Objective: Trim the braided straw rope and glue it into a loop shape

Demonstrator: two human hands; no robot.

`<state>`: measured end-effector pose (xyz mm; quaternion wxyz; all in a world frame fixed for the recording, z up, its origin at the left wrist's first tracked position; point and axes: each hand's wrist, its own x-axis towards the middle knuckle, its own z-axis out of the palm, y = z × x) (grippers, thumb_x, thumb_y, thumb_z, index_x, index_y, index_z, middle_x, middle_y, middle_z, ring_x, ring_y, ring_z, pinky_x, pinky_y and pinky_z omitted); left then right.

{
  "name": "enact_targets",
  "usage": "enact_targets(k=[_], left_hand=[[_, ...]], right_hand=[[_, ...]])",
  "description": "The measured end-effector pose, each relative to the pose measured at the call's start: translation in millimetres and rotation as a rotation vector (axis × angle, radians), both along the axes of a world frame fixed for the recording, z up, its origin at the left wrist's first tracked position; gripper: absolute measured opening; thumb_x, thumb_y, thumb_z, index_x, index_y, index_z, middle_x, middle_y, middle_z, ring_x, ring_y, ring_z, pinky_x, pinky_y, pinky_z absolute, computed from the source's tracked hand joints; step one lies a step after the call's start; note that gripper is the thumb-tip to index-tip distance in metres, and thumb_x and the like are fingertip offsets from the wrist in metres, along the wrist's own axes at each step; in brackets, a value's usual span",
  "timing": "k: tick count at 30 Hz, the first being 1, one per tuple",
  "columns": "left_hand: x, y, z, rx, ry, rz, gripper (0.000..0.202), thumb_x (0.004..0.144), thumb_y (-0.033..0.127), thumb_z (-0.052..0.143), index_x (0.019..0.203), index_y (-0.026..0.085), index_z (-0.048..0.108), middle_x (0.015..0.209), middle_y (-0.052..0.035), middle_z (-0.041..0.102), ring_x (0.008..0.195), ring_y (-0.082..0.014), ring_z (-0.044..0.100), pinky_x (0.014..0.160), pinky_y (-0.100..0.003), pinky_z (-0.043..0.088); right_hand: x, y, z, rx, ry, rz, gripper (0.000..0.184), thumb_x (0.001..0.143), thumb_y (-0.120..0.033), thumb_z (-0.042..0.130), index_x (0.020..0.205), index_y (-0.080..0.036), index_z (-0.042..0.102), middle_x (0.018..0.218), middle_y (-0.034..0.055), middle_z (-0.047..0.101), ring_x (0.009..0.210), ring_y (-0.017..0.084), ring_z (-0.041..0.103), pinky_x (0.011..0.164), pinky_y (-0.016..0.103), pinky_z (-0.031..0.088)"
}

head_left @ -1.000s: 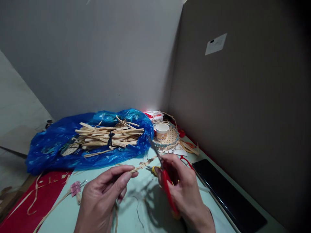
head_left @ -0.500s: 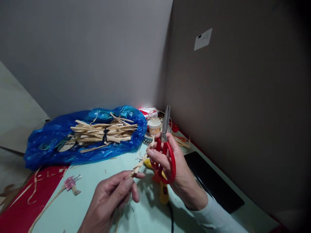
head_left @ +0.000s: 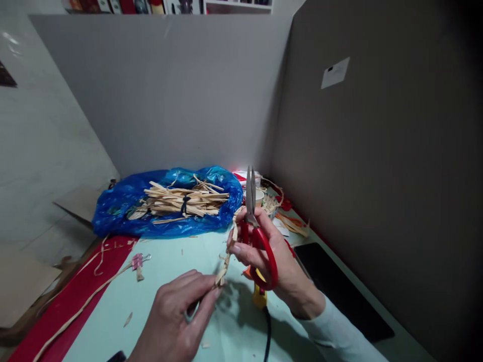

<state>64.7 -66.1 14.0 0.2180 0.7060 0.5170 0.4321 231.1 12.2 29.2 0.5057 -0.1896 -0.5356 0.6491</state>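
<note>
A short pale braid of dried plant fibre [head_left: 225, 265] runs between my two hands above the table. Its lower end is pinched between the thumb and finger of my left hand [head_left: 181, 306]. My right hand [head_left: 271, 251] carries red-handled scissors [head_left: 251, 201], blades pointing up and nearly closed. The thumb and fingertips of that same hand also grip the upper part of the braid. Behind the scissors, the braid's top end curls beside my right fingers.
A blue plastic bag [head_left: 124, 211] bears a tied bundle of dried strips [head_left: 204, 201]. A pink binder clip [head_left: 138, 261] holds a long strand at left. A yellow corded tool [head_left: 259, 297] lies under my right hand; a black flat slab [head_left: 339, 286] lies at right. A paper cup [head_left: 259, 197] stands behind.
My head view has tilted up and turned left, so the scene sits further right. My left fingers have closed into a tighter pinch on the braid's lower end. The scissors lean slightly left.
</note>
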Motion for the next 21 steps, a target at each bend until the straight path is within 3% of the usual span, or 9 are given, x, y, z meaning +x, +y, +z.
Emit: enact_targets(k=[1,3,5,10,16,18,21], left_hand=[[-5,-3,-7.2,0.0,0.065,-0.019,0.024,0.089,0.022,0.055,0.098,0.027,0.076,0.071,-0.0002,0.072,0.065,-0.017,0.063,0.061,-0.024,0.047],[-18,-10,-22.1,-0.044,0.181,0.015,0.027,0.09,0.024,0.052,0.105,0.032,0.074,0.091,-0.0006,0.078,0.084,-0.0196,0.069,0.08,-0.026,0.05],[-36,-18,-35.5,-0.107,0.324,0.081,0.028,0.09,0.028,0.051,0.106,0.033,0.073,0.1,-0.0008,0.079,0.092,-0.0229,0.07,0.078,-0.027,0.054],[-89,-24,-51.4,-0.191,0.481,0.21,0.026,0.088,0.023,0.053,0.099,0.028,0.077,0.092,-0.0041,0.08,0.088,-0.0272,0.072,0.082,-0.036,0.054],[-136,12,-56.6,-0.213,0.584,0.185,0.024,0.093,0.02,0.052,0.105,0.024,0.073,0.083,-0.0059,0.075,0.081,-0.0221,0.068,0.077,-0.037,0.054],[-144,29,-57.5,-0.217,0.621,0.159,0.022,0.092,0.028,0.057,0.111,0.021,0.065,0.112,-0.0072,0.069,0.093,-0.0216,0.067,0.082,-0.042,0.055],[-150,52,-53.2,-0.214,0.648,0.177,0.032,0.091,0.031,0.06,0.121,0.02,0.059,0.127,-0.0094,0.061,0.103,-0.0248,0.064,0.084,-0.047,0.055]], right_hand=[[1,0,-2.5,-0.017,-0.009,-0.016,0.046,0.074,-0.021,0.079,0.105,-0.024,0.045,0.08,-0.0056,0.056,0.066,0.007,0.051,0.057,0.017,0.04],[2,1,-7.8,-0.04,-0.013,-0.046,0.045,0.075,-0.023,0.078,0.106,-0.025,0.045,0.08,-0.0056,0.055,0.066,0.007,0.05,0.058,0.018,0.04],[4,5,-12.9,-0.05,-0.016,-0.072,0.044,0.078,-0.026,0.076,0.108,-0.025,0.044,0.081,-0.0049,0.056,0.066,0.007,0.05,0.058,0.018,0.04],[7,17,-23.3,-0.014,-0.056,-0.162,0.039,0.081,-0.03,0.073,0.108,-0.028,0.045,0.083,-0.0039,0.058,0.061,0.008,0.048,0.054,0.019,0.039],[4,23,-32.0,0.035,-0.152,-0.222,0.046,0.075,-0.03,0.077,0.109,-0.028,0.045,0.081,-0.0042,0.06,0.063,0.009,0.051,0.058,0.02,0.042],[2,24,-33.8,0.036,-0.167,-0.218,0.049,0.071,-0.025,0.078,0.106,-0.026,0.045,0.078,-0.0047,0.059,0.065,0.01,0.052,0.059,0.021,0.043],[1,28,-36.6,0.036,-0.159,-0.213,0.046,0.07,-0.022,0.076,0.104,-0.025,0.045,0.077,-0.0044,0.06,0.066,0.011,0.052,0.06,0.022,0.041]])
